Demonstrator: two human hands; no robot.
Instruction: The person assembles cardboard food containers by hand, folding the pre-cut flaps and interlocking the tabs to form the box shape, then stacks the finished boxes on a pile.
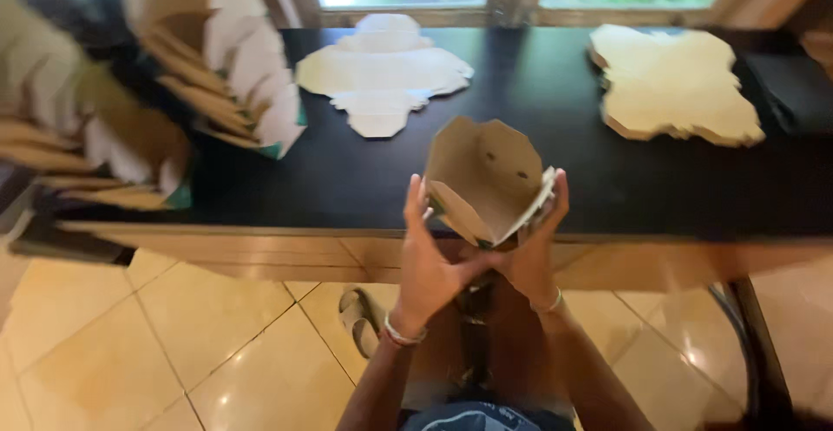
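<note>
Half-folded brown carton (482,179) cupped between left hand (425,262) and right hand (531,249), palms pressing inward. Could spring open or crease off-line if squeezed unevenly, just before black table (538,92) edge.

Matt brown paperboard box (482,179), glossy tabletop (538,110)

Two bare forearms without sleeves, left hand (425,262) with a pale beaded bracelet at the wrist, right hand (531,253) with a thin silvery bangle, blue-grey garment at 6 o'clock

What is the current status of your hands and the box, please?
Left hand and right hand both gripping a half-folded cardboard box above the black table edge. Flat blank beyond it. Nothing in the way.
</note>
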